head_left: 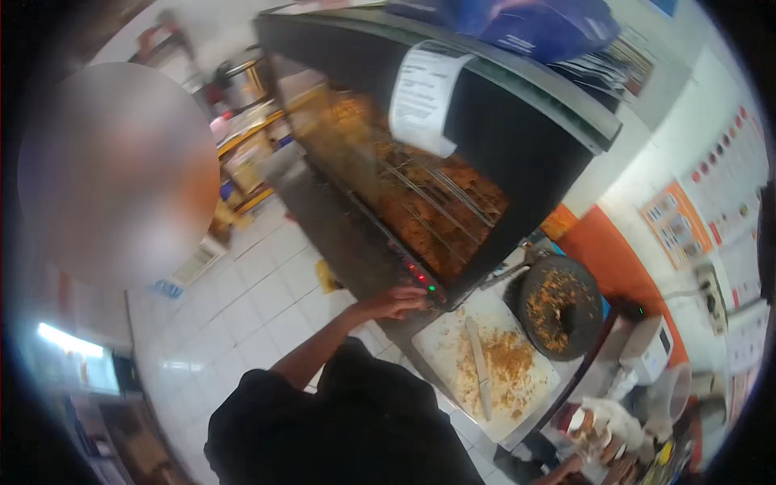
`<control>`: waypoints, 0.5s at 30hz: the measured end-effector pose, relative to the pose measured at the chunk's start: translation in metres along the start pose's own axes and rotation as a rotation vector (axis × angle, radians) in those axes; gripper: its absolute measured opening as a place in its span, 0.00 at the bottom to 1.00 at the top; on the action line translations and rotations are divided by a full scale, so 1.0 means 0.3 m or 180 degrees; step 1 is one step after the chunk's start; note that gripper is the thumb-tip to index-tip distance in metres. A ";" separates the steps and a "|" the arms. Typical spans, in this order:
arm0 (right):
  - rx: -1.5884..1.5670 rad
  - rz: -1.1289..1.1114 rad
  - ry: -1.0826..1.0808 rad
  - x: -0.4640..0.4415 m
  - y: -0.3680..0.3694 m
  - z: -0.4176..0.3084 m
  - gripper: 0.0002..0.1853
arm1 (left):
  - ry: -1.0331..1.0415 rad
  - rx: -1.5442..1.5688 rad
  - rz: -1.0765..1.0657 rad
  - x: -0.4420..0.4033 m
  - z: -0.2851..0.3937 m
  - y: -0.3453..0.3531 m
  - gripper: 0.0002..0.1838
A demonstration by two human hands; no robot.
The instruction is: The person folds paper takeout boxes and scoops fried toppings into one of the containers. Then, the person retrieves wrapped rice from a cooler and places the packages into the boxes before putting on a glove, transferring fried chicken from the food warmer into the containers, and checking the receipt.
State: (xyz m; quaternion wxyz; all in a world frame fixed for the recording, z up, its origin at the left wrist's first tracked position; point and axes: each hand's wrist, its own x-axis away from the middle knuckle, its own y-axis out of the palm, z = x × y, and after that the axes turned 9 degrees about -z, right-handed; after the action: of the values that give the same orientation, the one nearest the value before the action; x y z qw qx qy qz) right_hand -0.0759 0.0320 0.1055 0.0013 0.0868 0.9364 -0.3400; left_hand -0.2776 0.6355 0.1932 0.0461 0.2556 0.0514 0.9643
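My left hand (392,303) reaches to the front edge of a glass-fronted display cabinet (525,153), its fingers stretched out beside small red and green lights on the control strip (416,273). Browned food (436,210) lies under wire racks behind the glass. At the bottom right edge, my right hand (566,467) shows only in part, near crumpled clear plastic and brown items (610,444); its fingers are too blurred to read. Between the hands, a knife (478,368) lies on a white cutting board (440,339) scattered with brown crumbs (513,364).
A dark round pan (594,335) with shredded browned food stands beside the board. A paper receipt (424,97) hangs on the cabinet, under a blue bag (533,28). A white device (648,349) sits by the wall. Another person (117,174) is at left, on the tiled floor (259,283).
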 end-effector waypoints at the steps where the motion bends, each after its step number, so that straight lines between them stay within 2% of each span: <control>1: -0.0383 -0.0139 0.0175 0.102 0.025 -0.062 0.23 | 0.0017 -0.0082 -0.0175 -0.012 0.001 -0.039 0.23; 3: -0.1463 -0.1056 0.0602 0.312 0.143 -0.242 0.24 | 0.0504 -0.0171 -0.0596 -0.015 -0.026 -0.102 0.26; 4: -0.1877 -0.1607 0.0803 0.423 0.217 -0.351 0.25 | 0.0197 -0.0229 -0.0654 0.004 0.022 -0.084 0.24; 5: -0.2383 -0.2224 0.0365 0.537 0.325 -0.489 0.24 | 0.0145 -0.0362 -0.0824 0.019 0.038 -0.104 0.24; 7: -0.0219 -0.2524 -0.0670 0.664 0.528 -0.739 0.25 | 0.0571 -0.0785 -0.1078 0.059 0.019 -0.173 0.22; 8: -0.0315 -0.2462 -0.0559 0.721 0.616 -0.854 0.25 | 0.1557 -0.1267 -0.0662 0.062 -0.005 -0.223 0.17; 9: -0.0392 -0.2394 -0.0455 0.778 0.688 -0.951 0.25 | 0.1711 -0.1117 -0.0415 0.072 -0.021 -0.288 0.14; 10: -0.0511 -0.2395 -0.0454 0.827 0.772 -0.997 0.25 | 0.1888 -0.0932 -0.0151 0.109 0.068 -0.323 0.12; 11: -0.0600 -0.2419 -0.0453 0.882 0.836 -1.034 0.25 | 0.2377 -0.1305 0.0241 0.163 0.180 -0.337 0.10; 12: -0.0294 -0.2554 -0.0156 0.930 0.851 -1.154 0.26 | 0.2883 -0.1630 0.0683 0.195 0.309 -0.353 0.09; 13: -0.0014 -0.2704 0.0134 0.975 0.861 -1.263 0.26 | 0.3994 -0.1883 0.0997 0.181 0.418 -0.384 0.15; 14: -0.0041 -0.2604 0.0205 1.027 0.907 -1.261 0.26 | 0.4607 -0.1883 0.1118 0.186 0.536 -0.387 0.18; 15: -0.0698 -0.2520 0.0122 1.077 0.978 -1.230 0.26 | 0.5244 -0.1865 0.1245 0.202 0.650 -0.379 0.21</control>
State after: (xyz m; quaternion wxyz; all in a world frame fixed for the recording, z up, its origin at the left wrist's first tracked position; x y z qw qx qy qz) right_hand -0.3251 0.5406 0.1826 -0.1379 -0.2745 0.9280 -0.2108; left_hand -0.2258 0.7698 0.3772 -0.1073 -0.5355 -0.2246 0.8070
